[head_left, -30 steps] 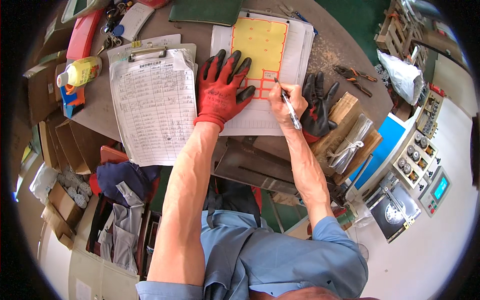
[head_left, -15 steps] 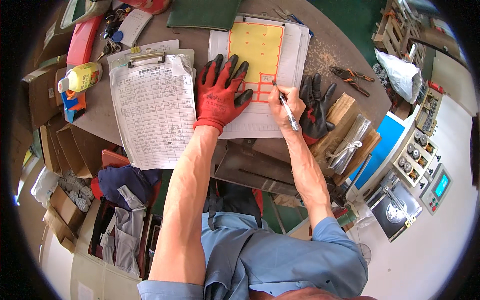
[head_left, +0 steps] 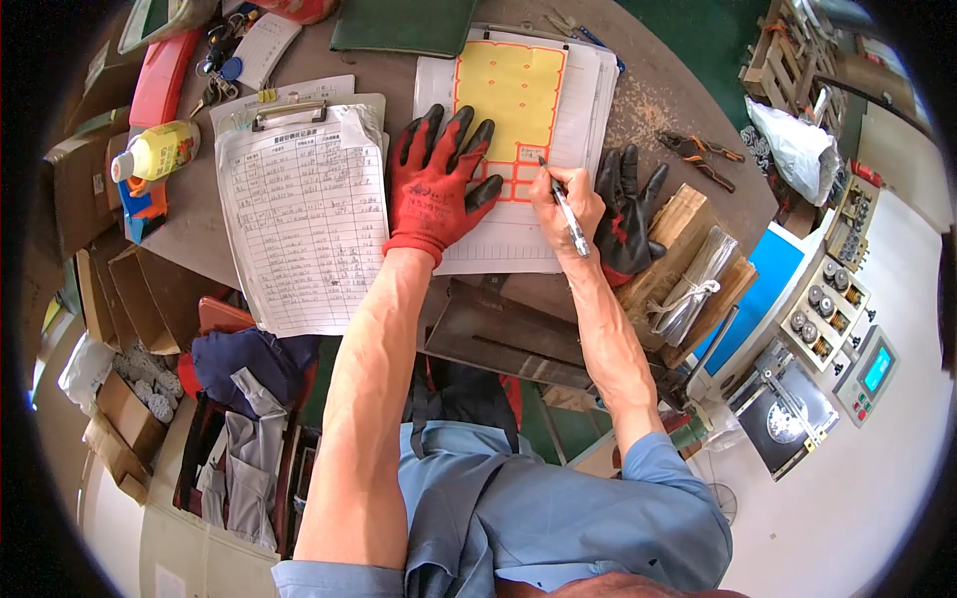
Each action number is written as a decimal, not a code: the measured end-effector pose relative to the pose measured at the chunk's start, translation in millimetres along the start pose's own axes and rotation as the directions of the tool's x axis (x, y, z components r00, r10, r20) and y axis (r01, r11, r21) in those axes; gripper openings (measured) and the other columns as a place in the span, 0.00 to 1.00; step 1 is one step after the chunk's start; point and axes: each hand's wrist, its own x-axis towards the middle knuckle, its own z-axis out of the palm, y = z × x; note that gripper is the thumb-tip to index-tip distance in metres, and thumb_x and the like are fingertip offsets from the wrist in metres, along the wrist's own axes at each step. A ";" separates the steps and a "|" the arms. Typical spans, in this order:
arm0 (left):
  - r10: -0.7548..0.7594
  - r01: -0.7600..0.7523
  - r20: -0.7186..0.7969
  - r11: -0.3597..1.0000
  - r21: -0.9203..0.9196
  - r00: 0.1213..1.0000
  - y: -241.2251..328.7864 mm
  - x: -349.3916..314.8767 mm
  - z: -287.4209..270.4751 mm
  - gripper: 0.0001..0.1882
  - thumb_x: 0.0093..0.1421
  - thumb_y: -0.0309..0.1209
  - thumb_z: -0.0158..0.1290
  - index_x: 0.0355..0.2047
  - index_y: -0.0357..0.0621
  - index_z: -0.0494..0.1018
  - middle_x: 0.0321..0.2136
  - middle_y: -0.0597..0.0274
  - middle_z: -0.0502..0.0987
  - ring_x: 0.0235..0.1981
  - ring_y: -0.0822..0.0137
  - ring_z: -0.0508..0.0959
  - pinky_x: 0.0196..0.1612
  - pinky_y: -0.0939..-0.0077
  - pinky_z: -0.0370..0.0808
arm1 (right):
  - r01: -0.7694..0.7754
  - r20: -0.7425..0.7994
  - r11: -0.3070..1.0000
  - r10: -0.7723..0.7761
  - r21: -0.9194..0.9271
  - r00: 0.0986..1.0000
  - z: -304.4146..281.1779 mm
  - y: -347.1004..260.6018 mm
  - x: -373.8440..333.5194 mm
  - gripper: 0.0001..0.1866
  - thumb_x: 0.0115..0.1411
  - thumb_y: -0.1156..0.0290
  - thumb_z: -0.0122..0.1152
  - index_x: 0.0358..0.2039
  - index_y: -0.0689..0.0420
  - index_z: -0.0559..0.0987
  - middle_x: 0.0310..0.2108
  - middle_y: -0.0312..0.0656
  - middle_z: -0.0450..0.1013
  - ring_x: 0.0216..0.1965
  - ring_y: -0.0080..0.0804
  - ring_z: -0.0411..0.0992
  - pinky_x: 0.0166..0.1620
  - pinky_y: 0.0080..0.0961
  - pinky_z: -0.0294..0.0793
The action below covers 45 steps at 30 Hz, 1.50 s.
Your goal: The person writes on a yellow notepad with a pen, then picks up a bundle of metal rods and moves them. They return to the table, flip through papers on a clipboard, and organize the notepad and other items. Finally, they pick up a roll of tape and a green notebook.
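Observation:
My left hand (head_left: 436,189), in a red glove with black fingertips, lies flat with fingers spread over the left edge of a label sheet. That sheet (head_left: 506,95) is yellow with red-bordered cells, some near its lower end peeled to white, and rests on a stack of white paper (head_left: 498,247). My bare right hand (head_left: 568,207) grips a pen (head_left: 571,224), white with a dark tip end. The tip meets a small white label (head_left: 530,154) bearing handwriting. Just right of that hand lies an empty red and black glove (head_left: 624,214), palm side unclear.
A clipboard with a filled form (head_left: 299,219) lies to the left, beside a yellow bottle (head_left: 159,149). A dark green folder (head_left: 399,25) is at the back. Orange-handled pliers (head_left: 700,157), wood blocks (head_left: 663,244) and a tied clear bundle (head_left: 695,289) sit at the right.
My right hand and the pen tip have shifted very slightly on the label, and a bit more writing shows there. The left hand stays in place on the sheet.

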 end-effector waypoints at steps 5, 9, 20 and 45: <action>-0.008 0.008 0.029 1.000 0.005 1.000 -0.8 0.0 0.0 0.35 0.52 0.49 0.59 0.61 0.65 0.65 0.65 0.60 0.58 0.66 0.46 0.55 0.66 0.46 0.50 | 0.003 0.012 1.000 -0.004 0.018 1.000 -0.8 0.9 -0.5 0.10 0.56 0.74 0.65 0.30 0.59 0.71 0.15 0.40 0.68 0.15 0.29 0.71 0.20 0.25 0.71; -0.002 0.002 0.027 1.000 0.014 1.000 -0.1 -0.1 0.2 0.36 0.51 0.49 0.58 0.61 0.65 0.65 0.65 0.59 0.58 0.66 0.45 0.55 0.66 0.46 0.50 | 0.011 -0.021 1.000 -0.010 0.022 1.000 1.1 2.4 -1.7 0.09 0.57 0.74 0.65 0.30 0.59 0.71 0.15 0.39 0.68 0.15 0.29 0.71 0.20 0.25 0.71; 0.001 -0.001 -0.016 1.000 0.006 1.000 0.9 0.4 0.8 0.34 0.52 0.50 0.58 0.60 0.64 0.67 0.63 0.61 0.61 0.65 0.48 0.56 0.65 0.46 0.51 | -0.048 -0.031 0.998 0.049 0.038 0.998 1.4 3.8 -4.5 0.10 0.59 0.70 0.64 0.30 0.59 0.71 0.14 0.39 0.69 0.15 0.28 0.72 0.20 0.24 0.71; -0.008 0.008 -0.038 1.000 -0.007 0.999 -0.2 -0.5 2.8 0.32 0.53 0.50 0.56 0.59 0.63 0.68 0.63 0.63 0.62 0.65 0.50 0.57 0.65 0.46 0.52 | -0.040 -0.040 0.999 0.040 -0.006 0.998 2.2 3.4 -3.3 0.10 0.57 0.72 0.65 0.29 0.59 0.72 0.14 0.39 0.68 0.14 0.28 0.72 0.19 0.24 0.71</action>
